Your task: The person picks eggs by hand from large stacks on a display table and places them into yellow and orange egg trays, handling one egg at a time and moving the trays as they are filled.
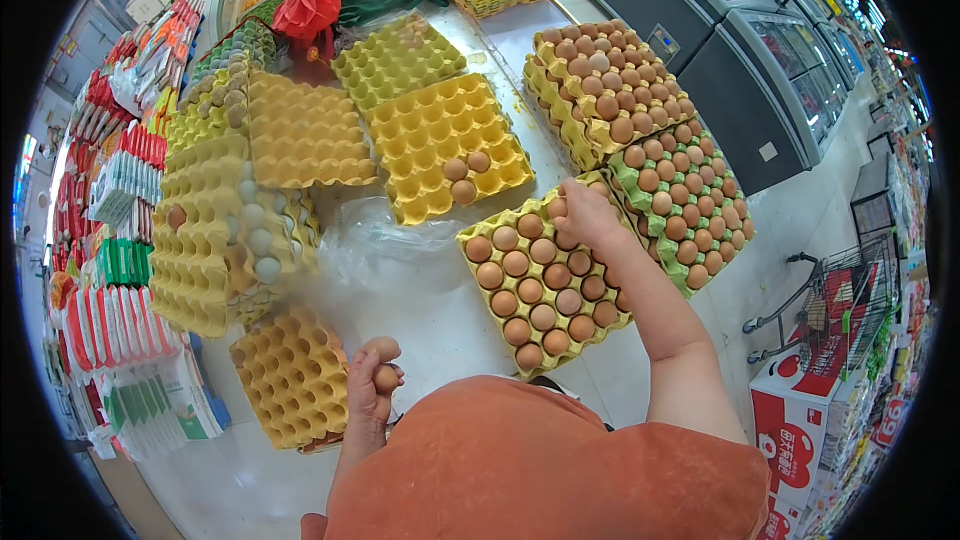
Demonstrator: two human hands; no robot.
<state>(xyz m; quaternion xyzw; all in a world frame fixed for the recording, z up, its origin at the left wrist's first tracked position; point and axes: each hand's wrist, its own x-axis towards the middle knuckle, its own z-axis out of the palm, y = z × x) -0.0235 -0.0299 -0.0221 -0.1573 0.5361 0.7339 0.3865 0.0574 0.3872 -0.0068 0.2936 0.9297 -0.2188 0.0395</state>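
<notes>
My right hand (589, 216) reaches over the far side of a yellow pulp egg tray (538, 295) that is filled with brown eggs. Its fingers are closed about a brown egg (557, 208) at the tray's far edge and partly hide it. Near my body, on the left, my left hand (367, 382) holds brown eggs (386, 378), at least two of them showing between the fingers. Ahead lies a mostly bare yellow egg tray (427, 142) with three brown eggs (464, 191) in its near part. Between the trays is a crumpled clear plastic bag (390, 229).
Stacked full egg trays (615, 82) and a green tray of eggs (686, 202) stand at the right. More trays (307, 131) and pale eggs (259, 242) crowd the left. A red plastic bag (307, 7) hangs at the back. A shopping cart (840, 300) stands far right.
</notes>
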